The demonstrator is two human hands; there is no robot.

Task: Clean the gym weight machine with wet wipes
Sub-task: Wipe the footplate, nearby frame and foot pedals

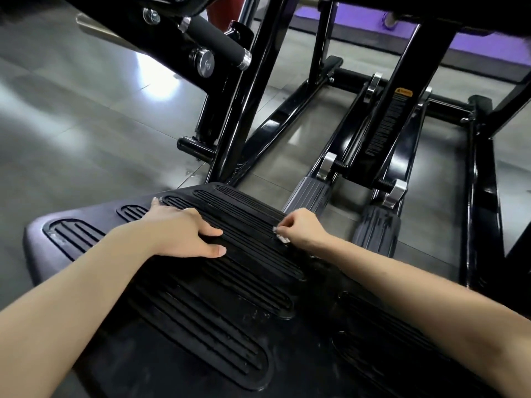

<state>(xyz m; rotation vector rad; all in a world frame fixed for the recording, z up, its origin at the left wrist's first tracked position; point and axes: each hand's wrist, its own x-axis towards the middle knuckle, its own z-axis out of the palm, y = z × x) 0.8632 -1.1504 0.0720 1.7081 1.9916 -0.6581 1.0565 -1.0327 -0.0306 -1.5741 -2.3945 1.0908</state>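
Footplate (215, 326): matte black rubber, moulded with long oval panels of parallel ribs, fills lower half of frame. Pale specks and scuffs near centre.

Left hand (184, 234), centre left: grip slack, fingers straight, palm down on the ribs.

Right hand (301, 228), centre right: grip pinching the wet wipe (281, 237), a small crumpled white wad touching the ribs near the plate's right edge.

Frame (244, 110), upper centre: glossy black steel tube.

Foam handle (215, 43), upper left: chrome end caps.

Floor (71, 124): grey glossy tile.

Frame label (388, 122): txt unreadable.
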